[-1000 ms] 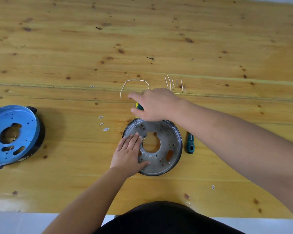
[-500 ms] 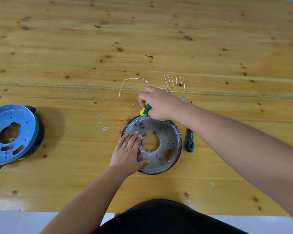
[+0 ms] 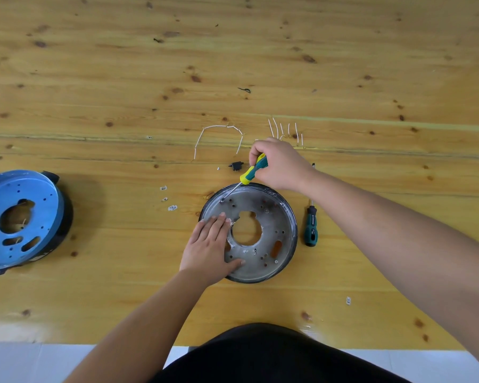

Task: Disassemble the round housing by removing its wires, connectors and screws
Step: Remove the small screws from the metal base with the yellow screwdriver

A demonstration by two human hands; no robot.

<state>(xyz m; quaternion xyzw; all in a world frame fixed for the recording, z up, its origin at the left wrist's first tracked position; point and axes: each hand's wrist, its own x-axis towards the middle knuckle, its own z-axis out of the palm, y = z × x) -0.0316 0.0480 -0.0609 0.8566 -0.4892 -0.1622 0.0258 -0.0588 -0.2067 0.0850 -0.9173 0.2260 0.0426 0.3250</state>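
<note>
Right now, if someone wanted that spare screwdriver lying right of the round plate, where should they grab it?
By its dark green handle, from above. The spare screwdriver lies flat on the table, handle toward the person, thin shaft pointing away.

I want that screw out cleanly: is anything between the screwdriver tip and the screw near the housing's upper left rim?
Nothing visible: the screwdriver tip sits at the screw; the left hand presses the round housing lower down.
</note>
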